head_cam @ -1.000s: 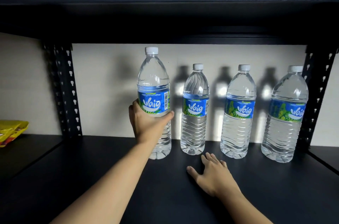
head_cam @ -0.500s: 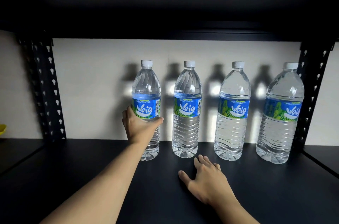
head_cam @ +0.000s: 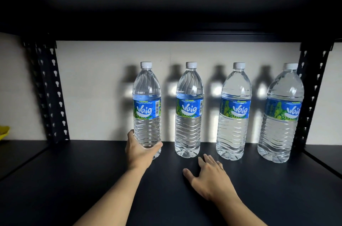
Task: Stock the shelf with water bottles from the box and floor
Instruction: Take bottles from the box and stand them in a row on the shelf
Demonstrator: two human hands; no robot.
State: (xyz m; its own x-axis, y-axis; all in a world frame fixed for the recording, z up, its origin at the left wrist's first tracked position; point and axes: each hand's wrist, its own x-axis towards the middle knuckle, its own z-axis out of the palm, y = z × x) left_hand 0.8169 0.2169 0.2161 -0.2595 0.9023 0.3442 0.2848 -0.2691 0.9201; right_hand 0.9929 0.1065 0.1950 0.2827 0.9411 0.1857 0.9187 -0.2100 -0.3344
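The left hand [head_cam: 141, 149] holds the leftmost Waig water bottle [head_cam: 147, 107] low down. The right hand [head_cam: 209, 177] lies flat and open on the black shelf [head_cam: 74, 179].

A shop stockroom: slotted metal shelving [head_cam: 50, 92] holding identical water bottles [head_cam: 188, 111].

Clear glossy ribbed plastic bottles [head_cam: 188, 111] with shiny printed labels stand on a matt black shelf [head_cam: 74, 179].

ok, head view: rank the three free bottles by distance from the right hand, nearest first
From the right hand, flat on the shelf:
1. Second bottle, just ahead, slightly to the left.
2. Third bottle, ahead and to the right; only a little farther than the second.
3. Fourth bottle, far right, by the upright.
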